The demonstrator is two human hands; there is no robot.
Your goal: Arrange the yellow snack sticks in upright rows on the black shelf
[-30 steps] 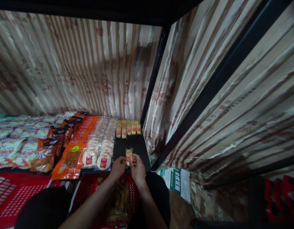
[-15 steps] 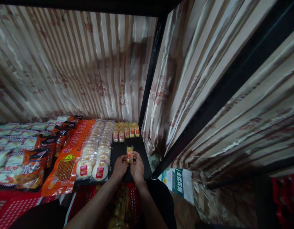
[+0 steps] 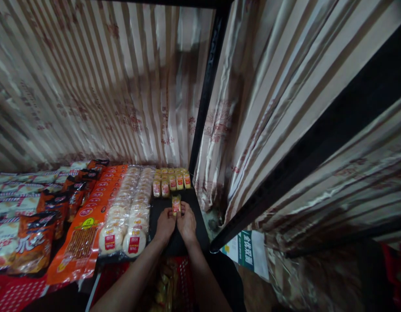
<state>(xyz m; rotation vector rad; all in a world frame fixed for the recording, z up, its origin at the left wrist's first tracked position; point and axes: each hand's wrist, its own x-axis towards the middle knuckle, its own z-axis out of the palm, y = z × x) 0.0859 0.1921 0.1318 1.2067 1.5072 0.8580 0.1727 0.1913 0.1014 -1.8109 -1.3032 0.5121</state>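
Between the fingertips of both hands stands a small yellow snack packet (image 3: 176, 205) with a red-and-white label. My left hand (image 3: 166, 224) pinches its left side, and my right hand (image 3: 186, 222) closes on its right side. Both hands are over the black shelf board (image 3: 157, 205). Just behind them, several similar small packets (image 3: 172, 182) stand in rows near the corner post. Left of my left hand lie two long rows of round white crackers (image 3: 134, 241) in clear wrappers with red labels.
Orange bags of stick snacks (image 3: 78, 242) and orange-black chip bags (image 3: 36, 240) fill the left side. A black post (image 3: 208, 91) rises at the corner, against a striped curtain (image 3: 148, 86). Red baskets (image 3: 20, 292) stand below the front edge; one under my arms holds yellow packets (image 3: 164, 284).
My view has shifted slightly, so the goods on the left appear lower and further left. Both hands still hold the packet, which appears slightly nearer the rows behind.
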